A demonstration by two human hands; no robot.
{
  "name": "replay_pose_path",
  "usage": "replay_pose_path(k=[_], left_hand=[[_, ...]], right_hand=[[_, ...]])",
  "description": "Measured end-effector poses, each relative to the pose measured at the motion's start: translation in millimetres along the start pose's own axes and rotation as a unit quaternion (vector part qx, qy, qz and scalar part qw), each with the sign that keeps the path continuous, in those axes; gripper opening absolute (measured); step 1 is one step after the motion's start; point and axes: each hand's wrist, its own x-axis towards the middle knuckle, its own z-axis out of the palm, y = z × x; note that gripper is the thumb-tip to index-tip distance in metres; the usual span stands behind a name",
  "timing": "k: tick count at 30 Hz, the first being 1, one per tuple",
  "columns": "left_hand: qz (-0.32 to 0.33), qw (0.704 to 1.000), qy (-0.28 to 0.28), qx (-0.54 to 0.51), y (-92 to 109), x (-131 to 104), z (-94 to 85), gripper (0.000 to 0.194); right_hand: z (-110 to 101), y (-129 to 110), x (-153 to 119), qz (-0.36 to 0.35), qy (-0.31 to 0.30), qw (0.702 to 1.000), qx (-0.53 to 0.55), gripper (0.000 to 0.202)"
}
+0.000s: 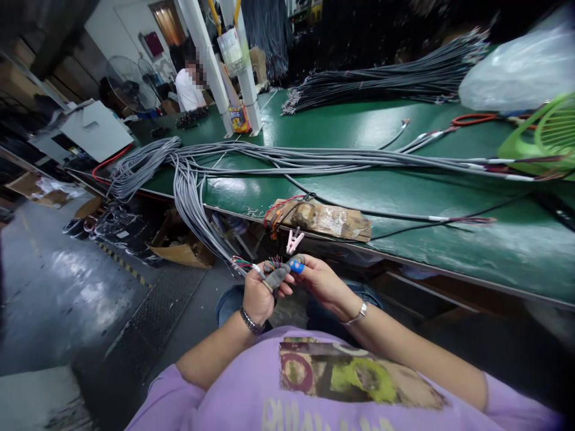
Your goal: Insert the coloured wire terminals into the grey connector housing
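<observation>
My left hand [261,293], grey covers on some of its fingers, is closed around the end of a grey cable with a white band. Thin coloured wires [272,263] fan out above its fingertips. Close against it, my right hand [321,281] pinches at the wire tips with covered fingers and a blue-wrapped thumb; its exact hold is partly hidden. Other stripped cable ends [241,262] lie just left of my left hand. From there a bundle of grey cables [191,200] rises over the bench edge. A pink clip [294,240] hangs just above my hands.
Long grey cables [314,157] run across the green bench [404,129]. A taped wooden block [335,220] sits at its front edge. Behind are a black cable bundle [372,87], a post [211,72] and a person [188,87]. A green fan [548,129] stands right, a cardboard box [179,248] below.
</observation>
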Motion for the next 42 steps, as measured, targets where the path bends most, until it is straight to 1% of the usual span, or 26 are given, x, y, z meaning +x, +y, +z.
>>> replay_pose_path(k=[1, 3, 5, 7, 9, 11, 14, 16, 18, 20, 23, 26, 28, 31, 35, 38, 40, 42], left_hand=[[-0.009, 1.000, -0.019, -0.004, 1, 0, -1.6, 0.028], [-0.017, 0.999, -0.042, -0.018, 4, 0, -4.5, 0.027], [-0.003, 0.998, -0.043, -0.040, 8, 2, -6.0, 0.027], [0.016, 0.997, -0.038, -0.058, 12, 4, -5.4, 0.027], [0.031, 0.996, -0.039, -0.069, 14, 7, -3.1, 0.026], [0.041, 0.995, -0.043, -0.076, 16, 10, -0.3, 0.024], [0.043, 0.995, -0.051, -0.076, 15, 15, 3.1, 0.023], [0.037, 0.995, -0.052, -0.074, 15, 18, 4.6, 0.024], [0.027, 0.996, -0.047, -0.072, 15, 20, 6.1, 0.025], [0.017, 0.997, -0.039, -0.067, 14, 21, 7.7, 0.027], [0.007, 0.997, -0.039, -0.060, 13, 21, 9.9, 0.027], [0.005, 0.998, -0.042, -0.055, 11, 21, 10.5, 0.025], [0.006, 0.998, -0.040, -0.054, 10, 20, 9.7, 0.025], [0.003, 0.998, -0.039, -0.058, 10, 19, 7.1, 0.025], [-0.005, 0.998, -0.042, -0.054, 10, 15, 1.1, 0.027], [-0.016, 0.998, -0.041, -0.051, 8, 13, -5.2, 0.025], [-0.026, 0.998, -0.026, -0.049, 6, 12, -9.5, 0.025], [-0.034, 0.998, 0.001, -0.053, 4, 13, -13.8, 0.028]], right_hand=[[-1, 1, 1, 0.011, -0.006, 1.000, 0.016, 0.033], [-4, 0, 4, 0.031, 0.007, 0.998, 0.059, 0.034], [-8, -3, 9, 0.046, 0.035, 0.993, 0.103, 0.037], [-11, -7, 16, 0.052, 0.038, 0.991, 0.120, 0.041], [-13, -10, 23, 0.038, 0.018, 0.994, 0.102, 0.044], [-12, -12, 29, -0.002, 0.010, 0.998, 0.058, 0.046], [-9, -12, 34, -0.072, 0.039, 0.997, 0.002, 0.045], [-7, -10, 36, -0.067, 0.042, 0.996, 0.030, 0.045], [-5, -10, 37, -0.034, 0.033, 0.995, 0.093, 0.044], [-3, -10, 38, -0.020, 0.038, 0.990, 0.135, 0.038], [-2, -12, 38, -0.030, 0.050, 0.987, 0.152, 0.032], [-2, -11, 38, -0.031, 0.041, 0.986, 0.159, 0.033], [-2, -11, 37, -0.021, 0.029, 0.985, 0.167, 0.034], [-4, -11, 34, 0.017, 0.019, 0.982, 0.185, 0.037], [-12, -6, 25, 0.063, 0.054, 0.981, 0.175, 0.040], [-22, 0, 12, 0.076, 0.083, 0.987, 0.118, 0.039], [-27, 0, 0, 0.071, 0.083, 0.992, 0.065, 0.040], [-31, -7, -15, 0.057, 0.074, 0.996, 0.001, 0.042]])
